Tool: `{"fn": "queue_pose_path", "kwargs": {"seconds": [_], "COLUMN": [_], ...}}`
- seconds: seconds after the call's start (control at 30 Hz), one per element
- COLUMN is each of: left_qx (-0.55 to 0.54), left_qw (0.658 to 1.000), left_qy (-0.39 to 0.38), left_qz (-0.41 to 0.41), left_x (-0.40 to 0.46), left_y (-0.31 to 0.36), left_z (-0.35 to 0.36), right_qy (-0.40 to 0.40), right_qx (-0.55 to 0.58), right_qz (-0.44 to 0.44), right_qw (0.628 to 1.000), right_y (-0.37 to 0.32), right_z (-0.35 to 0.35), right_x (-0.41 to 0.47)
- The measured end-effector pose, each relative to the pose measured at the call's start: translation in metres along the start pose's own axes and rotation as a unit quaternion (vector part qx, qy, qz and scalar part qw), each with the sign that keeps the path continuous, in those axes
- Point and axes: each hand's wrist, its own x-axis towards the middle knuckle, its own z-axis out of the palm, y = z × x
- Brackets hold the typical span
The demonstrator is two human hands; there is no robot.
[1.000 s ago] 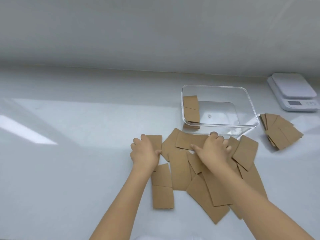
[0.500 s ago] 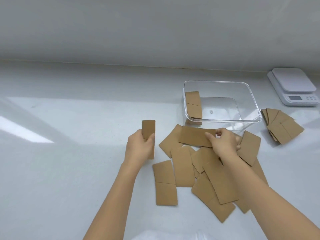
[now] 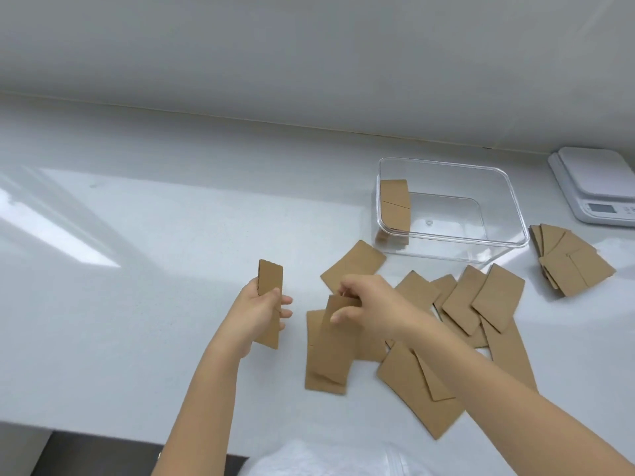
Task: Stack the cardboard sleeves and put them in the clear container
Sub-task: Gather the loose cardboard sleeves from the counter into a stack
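My left hand [image 3: 256, 312] grips a brown cardboard sleeve [image 3: 270, 280] held upright above the white counter. My right hand [image 3: 369, 304] pinches the top edge of another sleeve [image 3: 335, 348], which hangs tilted over the loose pile. Several flat sleeves [image 3: 474, 300] lie scattered on the counter under and right of my right arm. The clear container [image 3: 505, 207] stands behind the pile, with a small stack of sleeves [image 3: 395, 204] leaning on its left wall.
A second fanned pile of sleeves [image 3: 570, 261] lies right of the container. A white kitchen scale [image 3: 598, 188] sits at the far right by the wall. The counter's front edge [image 3: 103, 429] runs along the bottom left.
My right hand lifted a sleeve off the pile and carried it left toward my left hand. My left hand lifted its sleeve off the counter and holds it upright. The camera shifted left.
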Motion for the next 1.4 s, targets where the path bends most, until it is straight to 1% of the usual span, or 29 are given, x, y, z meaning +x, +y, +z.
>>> {"fn": "queue_pose_path", "kwargs": {"seconds": [0.1, 0.17, 0.23, 0.3, 0.47, 0.57, 0.63, 0.77, 0.9, 0.97, 1.07, 1.13, 1.17, 1.23, 1.3, 1.37, 1.4], "left_qx": [0.018, 0.023, 0.026, 0.034, 0.040, 0.045, 0.041, 0.016, 0.002, -0.008, 0.002, -0.066, -0.109, -0.193, -0.248, -0.248, -0.230], "left_qw": [1.000, 1.000, 1.000, 0.999, 0.999, 0.999, 0.999, 1.000, 0.999, 0.997, 0.990, 0.979, 0.972, 0.952, 0.927, 0.918, 0.923], "left_qy": [0.001, 0.004, 0.008, 0.003, -0.015, -0.012, -0.013, -0.013, -0.026, -0.059, -0.141, -0.192, -0.206, -0.234, -0.276, -0.304, -0.305], "left_qz": [-0.010, -0.012, -0.013, -0.013, -0.007, -0.005, -0.005, -0.010, -0.031, -0.043, -0.030, -0.029, -0.035, -0.046, -0.054, -0.050, -0.038], "left_x": [-0.005, -0.006, -0.005, -0.004, -0.002, -0.002, -0.003, -0.002, -0.001, -0.004, -0.007, -0.009, -0.009, -0.007, -0.008, -0.011, -0.013], "left_y": [-0.006, -0.008, -0.009, -0.009, -0.004, -0.005, -0.007, -0.009, -0.008, -0.006, -0.006, -0.004, -0.003, -0.002, -0.002, 0.000, 0.000], "left_z": [-0.001, -0.003, -0.004, -0.003, 0.001, 0.001, 0.000, -0.003, -0.003, -0.001, 0.003, 0.008, 0.011, 0.019, 0.025, 0.027, 0.027], "right_qy": [-0.031, -0.020, -0.004, -0.001, 0.002, 0.019, 0.010, -0.011, 0.007, 0.031, 0.061, 0.073, 0.077, 0.087, 0.098, 0.106, 0.114], "right_qx": [-0.099, -0.193, -0.282, -0.317, -0.336, -0.310, -0.280, -0.131, 0.020, 0.073, 0.141, 0.198, 0.213, 0.206, 0.185, 0.172, 0.170], "right_qz": [-0.034, -0.065, -0.083, -0.087, -0.108, -0.100, -0.083, -0.008, 0.013, 0.026, 0.023, 0.012, 0.006, -0.003, -0.010, -0.026, -0.036], "right_qw": [0.994, 0.979, 0.956, 0.944, 0.936, 0.945, 0.957, 0.991, 1.000, 0.996, 0.988, 0.977, 0.974, 0.975, 0.978, 0.979, 0.978], "right_y": [-0.001, 0.001, 0.003, 0.004, 0.002, -0.002, -0.004, -0.004, -0.006, -0.008, -0.013, -0.018, -0.021, -0.025, -0.028, -0.031, -0.032], "right_z": [0.019, 0.026, 0.033, 0.039, 0.045, 0.048, 0.048, 0.032, -0.001, -0.017, -0.035, -0.041, -0.042, -0.039, -0.033, -0.028, -0.026], "right_x": [0.013, 0.017, 0.019, 0.019, 0.018, 0.016, 0.017, 0.017, 0.014, 0.013, 0.011, 0.008, 0.007, 0.007, 0.007, 0.005, 0.005]}}
